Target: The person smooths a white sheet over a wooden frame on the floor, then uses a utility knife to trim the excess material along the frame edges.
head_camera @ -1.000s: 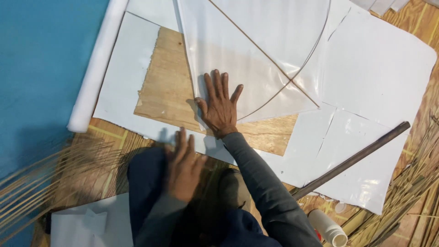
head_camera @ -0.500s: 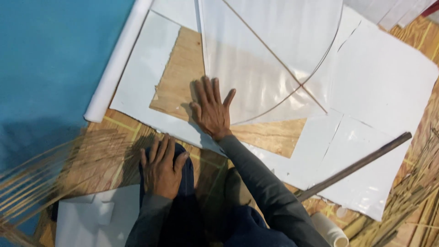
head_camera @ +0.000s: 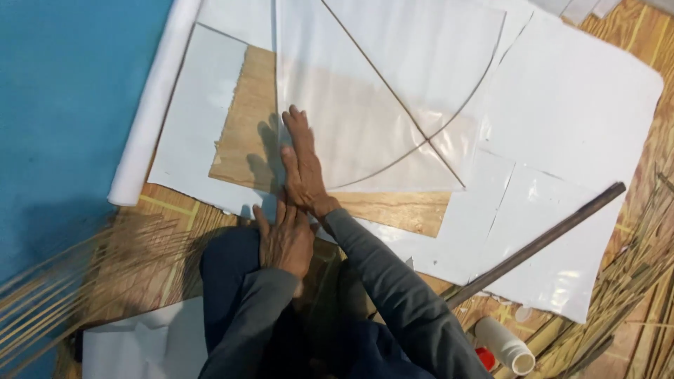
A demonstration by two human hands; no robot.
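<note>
Nearest the camera, a dark-trousered knee [head_camera: 232, 281] is seen, and the left hand [head_camera: 284, 238] is laid flat upon it, fingers released and nothing grasped, just short of the plywood board [head_camera: 246, 133]. The right hand [head_camera: 303, 165] is stretched out beyond it with fingers straight and together, pressed palm-down on the near left corner of the translucent white kite sheet [head_camera: 379, 91], which is spread over the board; nothing is gripped by it. Two thin sticks are fixed on that sheet: a straight spine [head_camera: 379, 84] running diagonally and a bowed stick [head_camera: 449, 119] crossing it to the right of the hand. Under the board, larger white paper sheets [head_camera: 569, 105] are spread, reaching well to its right. A long dark rod [head_camera: 540, 242] is laid across them to the right of the board, and a small white bottle [head_camera: 505, 344] is seen nearer the camera. A rolled white paper [head_camera: 151, 112] lies left of the board, beside a blue surface [head_camera: 63, 105].
</note>
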